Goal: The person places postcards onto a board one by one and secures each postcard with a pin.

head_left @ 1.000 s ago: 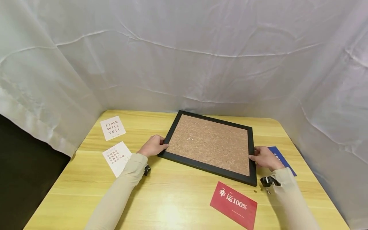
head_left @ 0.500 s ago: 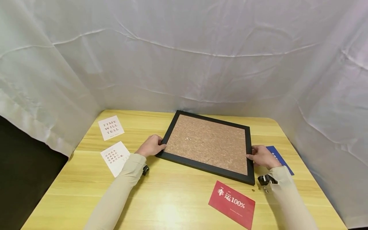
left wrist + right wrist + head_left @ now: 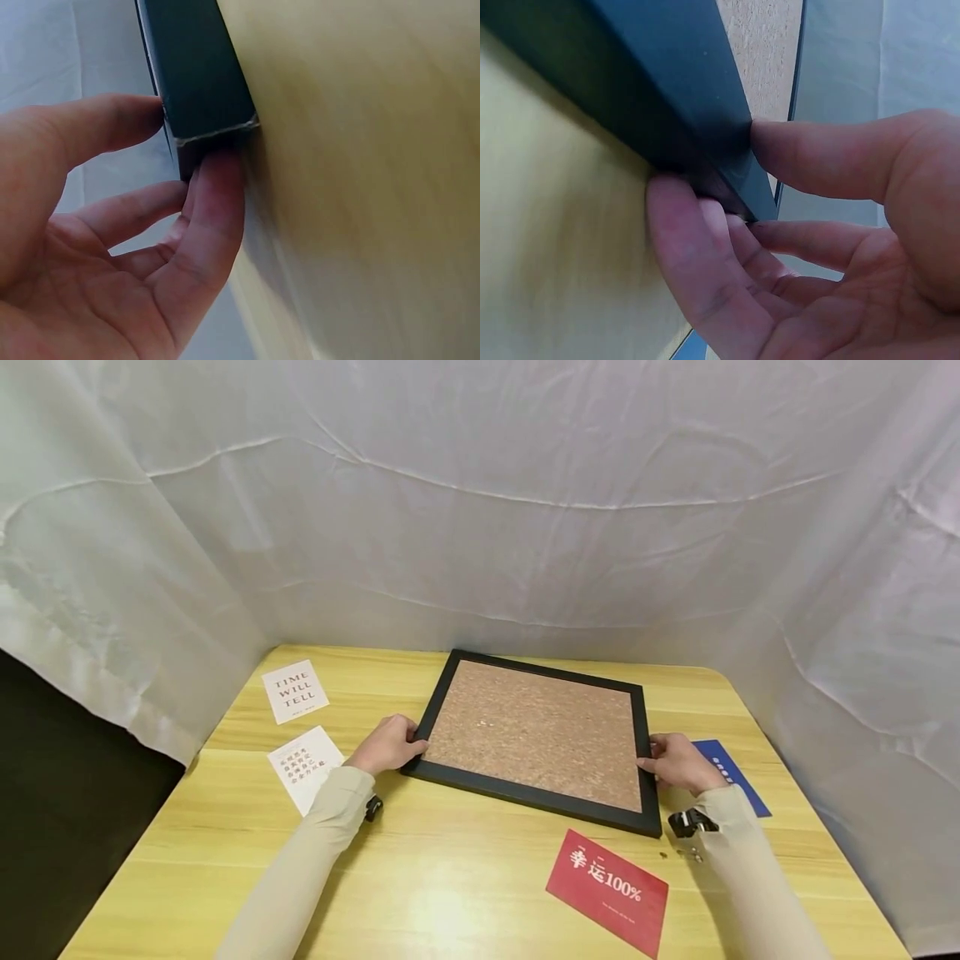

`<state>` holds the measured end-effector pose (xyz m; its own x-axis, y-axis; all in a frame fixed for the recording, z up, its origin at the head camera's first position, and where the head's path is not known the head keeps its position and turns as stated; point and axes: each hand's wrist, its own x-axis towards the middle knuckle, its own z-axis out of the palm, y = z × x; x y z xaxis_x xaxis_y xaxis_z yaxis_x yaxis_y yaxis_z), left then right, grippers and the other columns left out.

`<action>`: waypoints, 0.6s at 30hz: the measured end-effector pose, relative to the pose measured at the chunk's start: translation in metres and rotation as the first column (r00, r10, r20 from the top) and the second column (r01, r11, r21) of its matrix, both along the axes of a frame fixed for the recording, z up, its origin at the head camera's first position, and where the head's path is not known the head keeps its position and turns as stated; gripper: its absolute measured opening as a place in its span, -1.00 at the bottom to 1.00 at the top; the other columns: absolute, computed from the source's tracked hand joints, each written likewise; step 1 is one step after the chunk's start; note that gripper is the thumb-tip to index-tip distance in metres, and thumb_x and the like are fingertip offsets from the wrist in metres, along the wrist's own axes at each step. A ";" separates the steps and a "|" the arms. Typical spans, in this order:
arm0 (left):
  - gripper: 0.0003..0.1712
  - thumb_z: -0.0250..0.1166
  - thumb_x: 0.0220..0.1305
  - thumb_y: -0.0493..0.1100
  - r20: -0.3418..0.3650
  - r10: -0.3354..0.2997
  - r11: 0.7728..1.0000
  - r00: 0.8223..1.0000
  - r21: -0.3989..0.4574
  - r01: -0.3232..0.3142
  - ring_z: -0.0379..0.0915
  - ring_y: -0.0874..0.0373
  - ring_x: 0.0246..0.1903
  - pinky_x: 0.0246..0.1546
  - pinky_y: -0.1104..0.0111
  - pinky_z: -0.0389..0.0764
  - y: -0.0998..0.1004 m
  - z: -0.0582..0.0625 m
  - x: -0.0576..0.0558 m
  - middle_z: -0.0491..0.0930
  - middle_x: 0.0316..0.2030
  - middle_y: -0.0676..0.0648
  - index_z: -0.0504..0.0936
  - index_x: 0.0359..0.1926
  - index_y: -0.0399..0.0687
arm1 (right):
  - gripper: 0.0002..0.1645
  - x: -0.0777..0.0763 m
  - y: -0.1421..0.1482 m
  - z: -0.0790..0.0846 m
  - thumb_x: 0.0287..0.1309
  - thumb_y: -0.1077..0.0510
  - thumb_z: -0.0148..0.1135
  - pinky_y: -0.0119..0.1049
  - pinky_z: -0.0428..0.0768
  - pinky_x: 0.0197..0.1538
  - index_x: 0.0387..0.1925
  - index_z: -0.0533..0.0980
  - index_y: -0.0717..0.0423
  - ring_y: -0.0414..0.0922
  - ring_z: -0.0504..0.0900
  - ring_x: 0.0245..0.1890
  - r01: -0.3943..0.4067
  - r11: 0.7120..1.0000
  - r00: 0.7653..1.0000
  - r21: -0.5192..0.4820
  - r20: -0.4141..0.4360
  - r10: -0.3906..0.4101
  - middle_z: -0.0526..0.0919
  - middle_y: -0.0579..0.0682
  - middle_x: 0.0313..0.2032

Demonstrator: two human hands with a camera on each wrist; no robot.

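A cork board [image 3: 536,727] with a black frame [image 3: 525,792] lies at a slant on the table's far half. My left hand [image 3: 386,745] grips the frame's left side close to its near corner, thumb on top; in the left wrist view its fingers [image 3: 217,202] press the side and end of the black edge. On the opposite side my right hand [image 3: 678,762] holds the frame, thumb [image 3: 810,157] on the upper face and fingers against the outer side, low by the tabletop. Some small pale specks show on the cork.
Two white printed cards [image 3: 295,692] lie on the left. A red card [image 3: 609,892] lies near the front right, and a blue card [image 3: 738,781] is partly behind my right hand. Several tiny metallic pieces [image 3: 693,855] sit by the right wrist. White curtains [image 3: 480,527] enclose the table.
The framed cork board has slid a little to the left, both hands moving along with it and keeping their grip. The cards stay in place; the head view sways slightly.
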<state>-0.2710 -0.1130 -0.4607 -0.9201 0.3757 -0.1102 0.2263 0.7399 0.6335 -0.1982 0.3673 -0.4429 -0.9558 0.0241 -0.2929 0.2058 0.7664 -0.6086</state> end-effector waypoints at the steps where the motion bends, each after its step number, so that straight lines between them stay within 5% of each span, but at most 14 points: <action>1: -0.58 0.31 0.43 -0.13 -0.001 0.001 1.000 1.000 -0.001 -0.001 0.09 0.22 -0.64 -0.50 0.40 0.21 0.000 0.002 0.002 0.15 -0.69 0.09 0.42 -0.59 -0.04 | -0.26 0.000 0.000 0.002 0.42 0.22 0.22 -0.16 0.76 -0.27 0.42 0.20 0.59 -0.05 0.70 -0.27 -0.002 1.000 1.000 -0.002 0.005 0.002 0.59 0.48 0.00; 7: -0.53 0.32 0.43 -0.11 0.009 -0.002 1.000 1.000 -0.007 0.002 0.06 0.21 -0.65 -0.52 0.39 0.19 -0.003 0.005 0.004 0.12 -0.69 0.09 0.34 -0.62 0.00 | -0.30 -0.001 -0.001 0.007 0.41 0.24 0.22 -0.17 0.76 -0.29 0.38 0.24 0.60 -0.06 0.71 -0.29 0.000 1.000 1.000 -0.006 0.012 0.001 0.60 0.48 0.00; 13: -0.69 0.34 0.41 -0.10 0.005 -0.001 1.000 1.000 -0.016 0.001 0.20 0.20 -0.59 -0.51 0.39 0.28 -0.006 0.003 0.003 0.29 -0.62 0.07 0.57 -0.49 -0.09 | -0.32 -0.001 -0.004 0.009 0.42 0.24 0.22 -0.13 0.77 -0.26 0.39 0.26 0.57 -0.06 0.69 -0.28 0.005 0.999 1.000 -0.038 0.006 -0.005 0.58 0.43 -0.02; 18: -0.69 0.34 0.41 -0.11 0.006 -0.016 1.000 1.000 -0.016 0.016 0.21 0.20 -0.59 -0.51 0.39 0.27 -0.004 0.005 0.003 0.30 -0.63 0.06 0.57 -0.50 -0.10 | -0.28 0.001 -0.004 0.009 0.43 0.22 0.22 -0.09 0.79 -0.21 0.42 0.21 0.56 -0.04 0.71 -0.27 0.026 0.999 1.000 -0.037 0.019 -0.025 0.57 0.45 0.00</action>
